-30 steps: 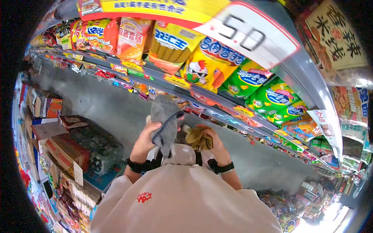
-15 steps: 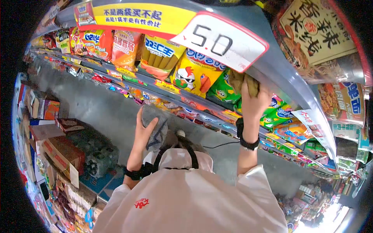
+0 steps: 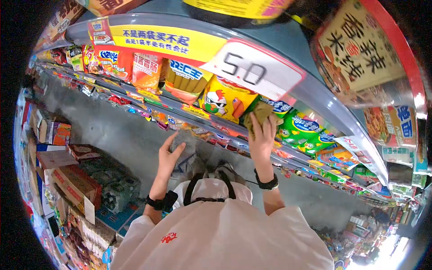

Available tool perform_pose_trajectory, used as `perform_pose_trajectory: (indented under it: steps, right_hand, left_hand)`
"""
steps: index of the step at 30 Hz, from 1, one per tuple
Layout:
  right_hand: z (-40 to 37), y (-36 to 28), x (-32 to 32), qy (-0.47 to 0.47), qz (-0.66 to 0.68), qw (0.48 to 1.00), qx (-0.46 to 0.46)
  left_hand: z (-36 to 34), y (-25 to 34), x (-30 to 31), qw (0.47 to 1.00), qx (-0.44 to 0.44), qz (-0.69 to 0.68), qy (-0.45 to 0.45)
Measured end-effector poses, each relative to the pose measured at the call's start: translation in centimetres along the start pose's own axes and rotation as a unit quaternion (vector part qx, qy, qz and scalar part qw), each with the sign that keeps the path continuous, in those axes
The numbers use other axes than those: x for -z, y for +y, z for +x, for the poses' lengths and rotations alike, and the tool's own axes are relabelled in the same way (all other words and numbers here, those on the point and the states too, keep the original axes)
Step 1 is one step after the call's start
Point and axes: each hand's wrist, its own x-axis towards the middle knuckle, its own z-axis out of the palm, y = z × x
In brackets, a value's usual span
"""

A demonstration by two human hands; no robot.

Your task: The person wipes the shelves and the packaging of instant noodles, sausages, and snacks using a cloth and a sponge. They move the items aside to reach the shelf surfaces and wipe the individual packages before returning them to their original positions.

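Observation:
My right hand (image 3: 262,141) grips a crumpled olive-brown cloth (image 3: 257,118) at the shelf's front edge. Just left of the cloth stands a yellow chicken sausage bag (image 3: 228,98), and green snack bags (image 3: 300,128) lie to its right. Lower down, over the floor, my left hand (image 3: 169,157) is curled around a grey cloth (image 3: 185,145), with thumb and fingers spaced apart. That cloth blends with the grey floor, so its outline is hard to make out.
Above the bags runs a shelf rail with a handwritten 5.0 price card (image 3: 252,65). Sausage bags (image 3: 185,78) line the shelf leftward. Large noodle packs (image 3: 362,49) are at the upper right. Cardboard boxes (image 3: 74,182) and wrapped bottles (image 3: 119,193) stand on the left.
My right hand has moved left and down with the olive-brown cloth, from beside the green bags to the shelf's front edge. My left hand has shifted slightly, still with the grey cloth.

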Motion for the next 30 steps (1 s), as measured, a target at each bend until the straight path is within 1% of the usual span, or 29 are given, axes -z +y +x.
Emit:
perform_pose_trajectory:
  steps: [1,2,3,5,6,7,9,10,11,13,14,15,16,17,19,20,22,23,25,26,27,29,30]
  right_hand:
    - [-0.5,0.1,-0.1,-0.006,0.034,0.999,0.002]
    - [-1.0,0.3,-0.2,-0.013,0.067,0.998,0.004]
    - [-1.2,0.6,0.0,-0.013,0.069,0.998,0.005]
    - [-0.9,1.2,0.9,-0.027,0.172,0.985,-0.002]
    - [-0.2,1.4,2.2,-0.019,0.237,0.971,0.0]
    - [-0.3,1.9,3.1,-0.019,0.238,0.971,0.004]
    - [-1.5,3.4,5.0,-0.066,0.373,0.918,-0.117]
    - [-2.0,4.3,6.3,-0.063,0.355,0.927,-0.104]
    - [-2.7,5.2,7.7,-0.067,0.356,0.927,-0.102]
    - [-4.3,7.2,10.1,-0.075,0.399,0.903,-0.143]
    - [-5.2,8.4,11.0,-0.088,0.412,0.894,-0.154]
    - [-6.3,9.7,11.8,-0.096,0.412,0.893,-0.153]
    - [-7.4,10.9,12.5,-0.099,0.41,0.887,-0.187]
    - [-8.2,12.2,13.2,-0.1,0.407,0.881,-0.218]
    - [-9.4,14.4,14.5,-0.101,0.415,0.878,-0.217]
    - [-9.9,15.5,14.9,-0.117,0.41,0.876,-0.226]
    - [-11.0,17.5,15.7,-0.156,0.401,0.868,-0.247]
    - [-11.5,18.3,16.0,-0.158,0.398,0.869,-0.247]
    - [-11.8,19.4,16.5,-0.188,0.444,0.839,-0.252]
    - [-11.9,19.8,16.5,-0.193,0.439,0.846,-0.232]
    - [-11.8,19.9,16.6,-0.194,0.441,0.845,-0.231]
    - [-11.7,19.7,16.4,-0.23,0.466,0.821,-0.237]
    - [-11.7,19.8,15.8,-0.231,0.474,0.822,-0.215]
  left_hand:
    - [-0.3,0.7,-0.5,0.999,-0.014,-0.024,0.016]
    - [-0.3,0.2,-0.8,0.999,-0.032,-0.014,0.031]
    - [-0.5,0.5,-1.6,0.999,-0.032,-0.014,0.032]
    - [-1.5,2.1,-3.7,0.985,-0.131,0.017,0.114]
    - [-2.0,3.0,-4.9,0.984,-0.134,0.002,0.118]
    - [-2.3,3.8,-6.2,0.983,-0.134,0.0,0.123]
    - [-2.9,5.1,-9.0,0.96,-0.221,0.041,0.166]
    - [-3.2,6.1,-10.6,0.961,-0.216,0.039,0.17]
    - [-3.3,7.3,-12.3,0.948,-0.26,0.054,0.176]
    - [-3.0,9.7,-15.6,0.912,-0.352,0.089,0.188]
    - [-2.7,10.8,-17.0,0.887,-0.397,0.136,0.195]
    - [-2.0,11.8,-18.5,0.84,-0.455,0.192,0.225]
    - [-1.6,12.6,-20.1,0.826,-0.444,0.236,0.255]
    - [-0.8,13.1,-21.7,0.798,-0.454,0.273,0.288]
    - [0.5,13.9,-23.9,0.77,-0.424,0.379,0.291]
    - [0.7,14.0,-24.7,0.77,-0.422,0.377,0.295]
    - [0.8,13.6,-26.0,0.741,-0.436,0.43,0.276]
    - [0.7,13.1,-26.4,0.739,-0.44,0.427,0.278]
    - [0.2,12.7,-26.6,0.743,-0.407,0.455,0.272]
    - [0.0,12.5,-26.6,0.744,-0.411,0.453,0.27]
    - [-0.3,12.6,-26.6,0.743,-0.41,0.455,0.27]
    - [-1.2,12.8,-26.5,0.768,-0.385,0.453,0.24]
    - [-1.6,12.5,-26.5,0.781,-0.356,0.459,0.229]
